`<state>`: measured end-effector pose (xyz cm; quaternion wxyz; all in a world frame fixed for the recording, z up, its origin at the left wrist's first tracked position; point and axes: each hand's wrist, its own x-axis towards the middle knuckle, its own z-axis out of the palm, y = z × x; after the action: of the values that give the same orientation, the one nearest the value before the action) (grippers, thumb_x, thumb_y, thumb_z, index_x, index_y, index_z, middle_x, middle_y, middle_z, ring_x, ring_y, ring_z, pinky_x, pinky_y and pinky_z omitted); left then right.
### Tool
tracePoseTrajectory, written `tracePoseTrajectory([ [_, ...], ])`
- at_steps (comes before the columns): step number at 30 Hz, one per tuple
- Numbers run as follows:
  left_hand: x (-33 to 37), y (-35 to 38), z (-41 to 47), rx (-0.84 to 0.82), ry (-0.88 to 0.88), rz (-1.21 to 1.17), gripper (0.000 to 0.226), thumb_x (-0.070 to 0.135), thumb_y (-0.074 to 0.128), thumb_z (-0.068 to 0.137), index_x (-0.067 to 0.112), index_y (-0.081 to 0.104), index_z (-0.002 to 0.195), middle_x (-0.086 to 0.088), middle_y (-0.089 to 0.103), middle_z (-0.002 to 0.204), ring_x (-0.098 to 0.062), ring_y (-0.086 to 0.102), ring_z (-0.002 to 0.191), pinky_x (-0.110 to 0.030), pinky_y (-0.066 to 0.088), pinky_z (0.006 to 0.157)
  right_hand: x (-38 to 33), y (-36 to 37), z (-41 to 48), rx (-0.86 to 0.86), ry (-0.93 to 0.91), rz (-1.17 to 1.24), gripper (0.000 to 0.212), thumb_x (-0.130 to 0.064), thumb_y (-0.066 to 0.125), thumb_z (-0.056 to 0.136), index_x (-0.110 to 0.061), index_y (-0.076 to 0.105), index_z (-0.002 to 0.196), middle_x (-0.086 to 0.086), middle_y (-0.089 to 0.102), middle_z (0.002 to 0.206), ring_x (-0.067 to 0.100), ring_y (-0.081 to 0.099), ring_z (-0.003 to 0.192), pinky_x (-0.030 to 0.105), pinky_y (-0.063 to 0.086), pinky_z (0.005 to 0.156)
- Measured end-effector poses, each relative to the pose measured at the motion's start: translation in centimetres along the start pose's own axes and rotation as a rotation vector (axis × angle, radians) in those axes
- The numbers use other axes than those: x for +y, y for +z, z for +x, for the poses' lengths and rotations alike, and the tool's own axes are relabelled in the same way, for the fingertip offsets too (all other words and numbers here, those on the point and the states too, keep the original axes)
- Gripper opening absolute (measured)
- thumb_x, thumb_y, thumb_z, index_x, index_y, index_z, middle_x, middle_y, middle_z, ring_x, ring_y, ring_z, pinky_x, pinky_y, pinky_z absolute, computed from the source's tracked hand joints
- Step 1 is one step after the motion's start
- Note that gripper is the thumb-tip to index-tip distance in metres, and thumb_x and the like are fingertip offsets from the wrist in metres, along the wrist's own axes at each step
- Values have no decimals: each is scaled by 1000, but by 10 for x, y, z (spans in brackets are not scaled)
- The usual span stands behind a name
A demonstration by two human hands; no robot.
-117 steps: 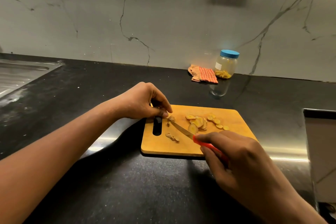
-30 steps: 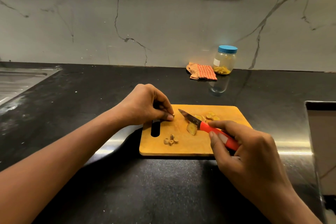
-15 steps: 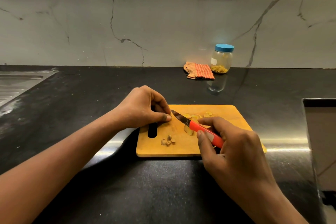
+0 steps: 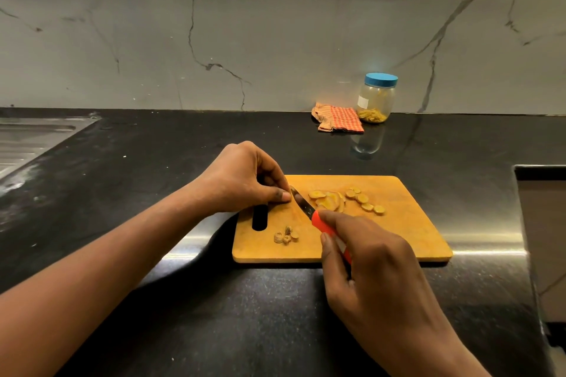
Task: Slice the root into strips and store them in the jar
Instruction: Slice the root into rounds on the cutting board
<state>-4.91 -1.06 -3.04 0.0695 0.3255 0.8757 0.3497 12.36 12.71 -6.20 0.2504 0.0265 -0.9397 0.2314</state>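
root: the uncut remainder is almost wholly hidden under the left fingertips, at the left part of the cutting board (image 4: 413,232); how much is left cannot be told.
left hand (image 4: 245,177): fingers and thumb curled and pinched together on the board, touching the blade, clamped on what i take to be the last bit of root.
right hand (image 4: 376,278): wrapped round the orange handle of the knife (image 4: 301,203), forefinger laid along the top; the blade slants up and left with its tip at the left fingertips.
root slices (image 4: 327,200): a small heap of yellow rounds just right of the blade, with a few smaller rounds trailing off to the right.
trimmings (image 4: 286,236): a few stubby end pieces near the board's front edge, beside the handle slot.
jar (image 4: 375,99): upright by the back wall, well apart from the board, blue lid on, some yellow pieces already at the bottom; a checked cloth (image 4: 338,119) lies just left of it.
done: most of the root looks cut into rounds.
left: finishing the last bit, cutting the rounds into strips (none visible on the board yet), opening the jar and loading it; by my reckoning under halfway.
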Motion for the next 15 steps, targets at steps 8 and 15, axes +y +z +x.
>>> tracePoseTrajectory([
  [8, 0, 2, 1, 26, 29, 51, 9, 24, 82, 76, 24, 78, 84, 9, 73, 84, -8, 69, 84, -30, 60, 78, -5, -1, 6, 2, -26, -34, 32, -15, 65, 86, -14, 64, 118, -2, 69, 95, 7, 64, 80, 22, 55, 69],
  [15, 1, 2, 2, 29, 9, 33, 9, 21, 81, 77, 22, 78, 85, 9, 72, 86, -9, 68, 87, -25, 59, 79, -2, 0, 5, -12, -16, -38, 35, -13, 66, 86, -12, 63, 121, -3, 70, 101, -1, 59, 86, -1, 41, 75],
])
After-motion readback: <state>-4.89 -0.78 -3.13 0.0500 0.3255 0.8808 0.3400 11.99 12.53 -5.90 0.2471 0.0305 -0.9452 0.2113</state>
